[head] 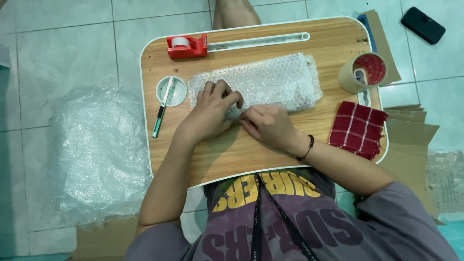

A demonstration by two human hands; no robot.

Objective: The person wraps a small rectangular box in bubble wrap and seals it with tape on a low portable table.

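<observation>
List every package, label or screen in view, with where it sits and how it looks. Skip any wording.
Bubble-wrapped package: middle of the wooden lap table, oblong, clear-white; the left hand and right hand press on its near edge.
Phone: on the floor tiles, top right, a black rectangle with a dark screen.
Flattened cardboard: on the floor right of the table, brown.
No separate labels visible.
</observation>
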